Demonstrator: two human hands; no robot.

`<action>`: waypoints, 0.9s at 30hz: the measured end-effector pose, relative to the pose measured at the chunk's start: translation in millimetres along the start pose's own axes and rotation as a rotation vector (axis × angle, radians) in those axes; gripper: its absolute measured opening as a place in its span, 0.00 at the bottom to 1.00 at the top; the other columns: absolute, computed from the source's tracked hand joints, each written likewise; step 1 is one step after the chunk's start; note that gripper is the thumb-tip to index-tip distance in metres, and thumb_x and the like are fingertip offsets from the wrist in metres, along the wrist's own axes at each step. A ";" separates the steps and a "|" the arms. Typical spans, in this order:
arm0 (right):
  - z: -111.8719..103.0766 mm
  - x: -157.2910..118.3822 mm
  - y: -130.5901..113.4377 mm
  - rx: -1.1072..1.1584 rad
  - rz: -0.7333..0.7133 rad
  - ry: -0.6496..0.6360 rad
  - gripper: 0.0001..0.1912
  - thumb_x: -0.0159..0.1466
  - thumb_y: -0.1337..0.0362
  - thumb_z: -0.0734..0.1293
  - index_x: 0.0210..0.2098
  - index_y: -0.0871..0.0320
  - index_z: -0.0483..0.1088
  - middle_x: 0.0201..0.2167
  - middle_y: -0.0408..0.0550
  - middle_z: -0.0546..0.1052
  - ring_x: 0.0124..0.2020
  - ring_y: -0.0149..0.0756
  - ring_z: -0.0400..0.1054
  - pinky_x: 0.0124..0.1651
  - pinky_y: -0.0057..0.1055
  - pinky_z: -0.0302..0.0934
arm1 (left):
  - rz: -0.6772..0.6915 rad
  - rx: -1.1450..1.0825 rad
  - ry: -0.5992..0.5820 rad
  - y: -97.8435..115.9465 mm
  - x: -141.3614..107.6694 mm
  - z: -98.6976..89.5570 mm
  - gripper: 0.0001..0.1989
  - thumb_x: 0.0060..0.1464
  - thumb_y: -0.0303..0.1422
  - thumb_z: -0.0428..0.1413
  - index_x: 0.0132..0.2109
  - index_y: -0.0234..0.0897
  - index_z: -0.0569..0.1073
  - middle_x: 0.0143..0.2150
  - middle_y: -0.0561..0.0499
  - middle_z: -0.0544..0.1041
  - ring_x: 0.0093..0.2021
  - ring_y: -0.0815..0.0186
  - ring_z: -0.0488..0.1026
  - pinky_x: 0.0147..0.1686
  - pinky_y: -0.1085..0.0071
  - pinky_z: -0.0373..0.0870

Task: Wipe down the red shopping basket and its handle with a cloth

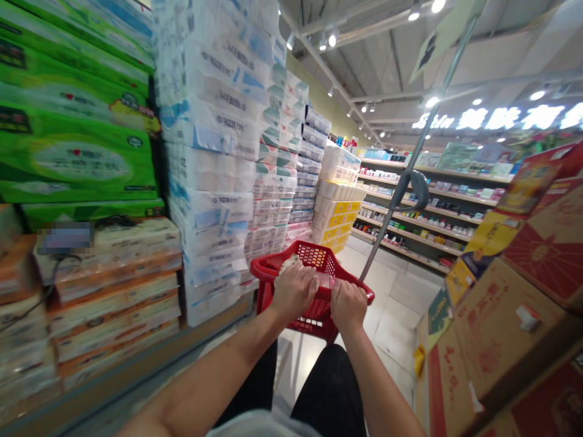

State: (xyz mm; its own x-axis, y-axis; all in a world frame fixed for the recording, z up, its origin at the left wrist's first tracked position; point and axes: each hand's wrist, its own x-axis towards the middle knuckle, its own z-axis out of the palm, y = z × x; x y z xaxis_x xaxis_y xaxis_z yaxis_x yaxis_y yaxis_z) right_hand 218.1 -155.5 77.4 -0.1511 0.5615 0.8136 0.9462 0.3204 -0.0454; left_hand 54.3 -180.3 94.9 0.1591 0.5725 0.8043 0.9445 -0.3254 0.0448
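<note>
A red plastic basket [266,265] with holes in its walls is in front of my legs. My left hand [295,290] is closed over its near rim, left of the middle. Just to the right, my right hand [348,303] is wrapped round the same rim. A small pinkish piece [325,280] shows between the two hands. Something pale and textured lies behind my left hand in the basket, too small to name. The rest of the basket's inside is partly hidden by my hands.
Tall stacks of wrapped paper packs [223,164] and green packs [77,152] line the left. Cardboard boxes [496,328] are piled at the right. A slanted metal pole [382,233] stands beyond the basket; stocked shelves [419,233] cross the back.
</note>
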 end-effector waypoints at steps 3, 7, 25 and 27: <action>-2.0 -0.1 5.5 0.013 -0.003 -0.017 0.19 0.69 0.64 0.52 0.31 0.59 0.72 0.29 0.47 0.77 0.33 0.36 0.67 0.42 0.34 0.48 | 0.079 -0.048 -0.047 1.2 1.1 -4.0 0.17 0.63 0.36 0.42 0.48 0.37 0.73 0.47 0.46 0.77 0.52 0.58 0.68 0.57 0.58 0.59; -5.0 1.7 9.3 0.046 -0.009 -0.076 0.20 0.69 0.63 0.52 0.31 0.59 0.72 0.29 0.47 0.77 0.34 0.36 0.68 0.43 0.33 0.48 | 0.054 -0.074 -0.137 -0.7 14.3 -8.2 0.17 0.63 0.36 0.42 0.45 0.38 0.74 0.42 0.47 0.77 0.46 0.61 0.71 0.51 0.60 0.63; -14.7 11.5 4.9 0.258 0.138 -0.220 0.19 0.69 0.61 0.52 0.33 0.57 0.71 0.33 0.48 0.77 0.37 0.38 0.69 0.45 0.34 0.53 | -0.023 -0.228 -0.106 38.9 16.4 1.6 0.21 0.64 0.39 0.40 0.59 0.41 0.66 0.55 0.46 0.74 0.56 0.57 0.67 0.57 0.52 0.57; -18.8 16.1 -1.3 0.392 0.152 -0.126 0.20 0.70 0.59 0.50 0.42 0.59 0.71 0.40 0.51 0.77 0.42 0.39 0.69 0.47 0.35 0.56 | -0.058 -0.381 -0.109 44.2 17.2 -0.6 0.22 0.65 0.40 0.37 0.62 0.44 0.62 0.59 0.48 0.70 0.59 0.59 0.65 0.59 0.52 0.56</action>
State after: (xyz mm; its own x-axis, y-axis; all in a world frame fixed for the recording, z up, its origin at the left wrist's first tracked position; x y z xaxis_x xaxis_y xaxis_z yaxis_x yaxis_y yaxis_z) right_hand 219.8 -161.2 101.4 -0.0756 0.7054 0.7048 0.7840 0.4788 -0.3951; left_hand 98.5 -185.3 111.1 0.1577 0.6677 0.7275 0.7820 -0.5344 0.3209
